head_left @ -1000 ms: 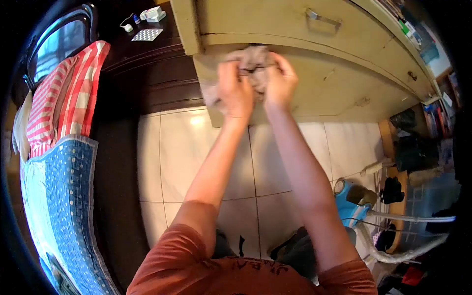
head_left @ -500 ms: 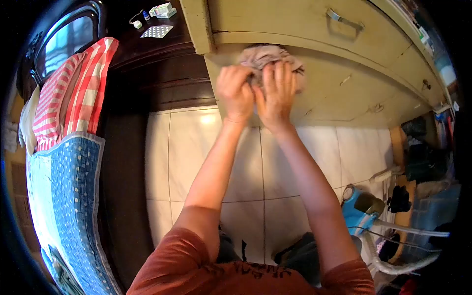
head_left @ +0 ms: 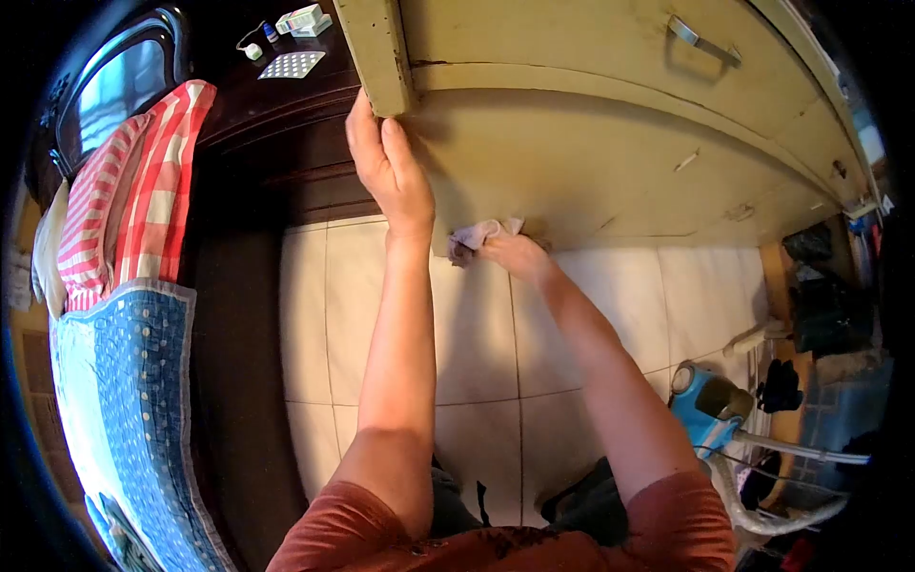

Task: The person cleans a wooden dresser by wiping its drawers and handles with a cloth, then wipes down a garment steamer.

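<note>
A pale pinkish cloth (head_left: 467,243) is bunched in my right hand (head_left: 519,255), pressed at the bottom edge of the cream-painted cabinet (head_left: 572,153), just above the floor. That hand is closed, and part of the cloth sticks out past its fingers. Higher up, my left hand (head_left: 396,181) grips the lower end of the cabinet's left corner post (head_left: 376,57). Its thumb lies on the near side, while the fingertips are partly hidden behind the post.
A dark wooden stand (head_left: 286,105) bears a blister pack (head_left: 292,65) and small boxes (head_left: 303,19). Left lies a bed with a blue patchwork cover (head_left: 148,353) and a red checked pillow (head_left: 162,181). A blue vacuum cleaner (head_left: 701,405) stands at right on the tiled floor (head_left: 477,353).
Both hands were together on the cloth higher on the cabinet. The right hand has brought the cloth down to the bottom edge; the left has let go and moved left to the corner post.
</note>
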The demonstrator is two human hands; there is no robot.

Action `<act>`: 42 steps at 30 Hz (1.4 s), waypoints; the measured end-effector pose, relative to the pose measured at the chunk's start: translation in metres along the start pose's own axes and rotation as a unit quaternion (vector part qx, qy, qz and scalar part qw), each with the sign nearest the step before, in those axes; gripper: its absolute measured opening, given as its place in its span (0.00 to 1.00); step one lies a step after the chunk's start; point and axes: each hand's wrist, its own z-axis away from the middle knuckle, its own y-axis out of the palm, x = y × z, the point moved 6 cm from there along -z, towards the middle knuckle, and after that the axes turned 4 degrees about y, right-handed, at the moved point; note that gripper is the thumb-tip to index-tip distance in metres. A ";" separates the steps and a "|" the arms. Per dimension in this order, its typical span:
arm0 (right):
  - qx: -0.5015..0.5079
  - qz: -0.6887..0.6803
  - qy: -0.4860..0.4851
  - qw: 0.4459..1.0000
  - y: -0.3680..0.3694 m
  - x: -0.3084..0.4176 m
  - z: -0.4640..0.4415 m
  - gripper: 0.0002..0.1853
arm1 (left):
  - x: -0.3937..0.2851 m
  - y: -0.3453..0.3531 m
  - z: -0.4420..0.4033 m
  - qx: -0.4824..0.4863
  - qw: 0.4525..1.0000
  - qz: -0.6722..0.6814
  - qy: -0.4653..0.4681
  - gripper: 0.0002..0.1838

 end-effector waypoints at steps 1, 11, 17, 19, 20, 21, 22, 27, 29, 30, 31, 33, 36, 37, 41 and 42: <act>0.007 0.017 -0.001 1.000 0.005 -0.002 0.001 0.22 | 0.005 0.001 0.003 -0.001 1.000 0.001 -0.002 0.21; -0.381 0.106 0.189 0.899 -0.228 0.035 -0.024 0.21 | 0.019 0.020 0.008 0.123 0.914 0.350 -0.162 0.28; -0.214 -0.314 0.042 0.924 -0.125 0.009 -0.052 0.11 | 0.016 0.017 0.006 0.109 0.980 0.141 -0.093 0.33; -0.121 -0.364 0.075 0.920 -0.086 0.006 -0.052 0.13 | 0.026 0.021 0.011 0.076 0.980 0.149 -0.108 0.30; -0.027 -0.409 0.107 0.906 -0.056 0.003 -0.051 0.15 | 0.031 0.024 0.011 0.074 0.980 0.151 -0.109 0.30; -0.024 -0.407 0.107 0.907 -0.045 0.004 -0.045 0.15 | 0.032 0.026 0.011 0.063 0.976 0.183 -0.099 0.29; 0.073 -0.404 0.246 0.878 -0.015 -0.004 -0.033 0.18 | 0.032 0.027 0.012 0.058 0.974 0.199 -0.095 0.28; 0.103 0.358 -0.172 0.912 0.113 -0.008 -0.019 0.23 | 0.055 0.026 0.012 0.043 0.976 0.205 -0.053 0.27; 0.128 0.169 -0.104 0.972 0.092 -0.004 -0.015 0.24 | 0.056 0.021 0.014 0.033 0.972 0.233 -0.029 0.27; 0.139 0.072 -0.063 0.986 0.086 -0.007 -0.007 0.25 | 0.043 0.021 0.012 0.046 0.971 0.223 -0.074 0.27; 0.146 -0.021 -0.016 0.989 0.062 -0.009 0.000 0.25 | 0.036 0.023 0.012 0.060 0.967 0.218 -0.116 0.26; 0.150 -0.199 0.081 0.965 0.004 -0.019 0.015 0.27 | 0.070 0.014 0.022 0.058 0.942 0.263 -0.198 0.26; 0.140 -0.070 0.204 0.966 -0.116 -0.010 0.031 0.27 | 0.048 0.020 0.016 0.054 0.953 0.257 -0.155 0.23; 0.140 -0.065 0.212 0.965 -0.116 -0.011 0.031 0.27 | 0.037 0.020 0.016 0.086 0.946 0.266 -0.162 0.21; -0.517 -0.060 0.304 0.798 -0.208 -0.013 0.026 0.28 | 0.033 0.022 0.028 -0.027 0.996 0.054 -0.063 0.29; -0.611 -0.129 0.308 0.718 -0.222 -0.016 0.028 0.28 | 0.024 0.022 0.035 -0.057 0.998 -0.036 -0.020 0.32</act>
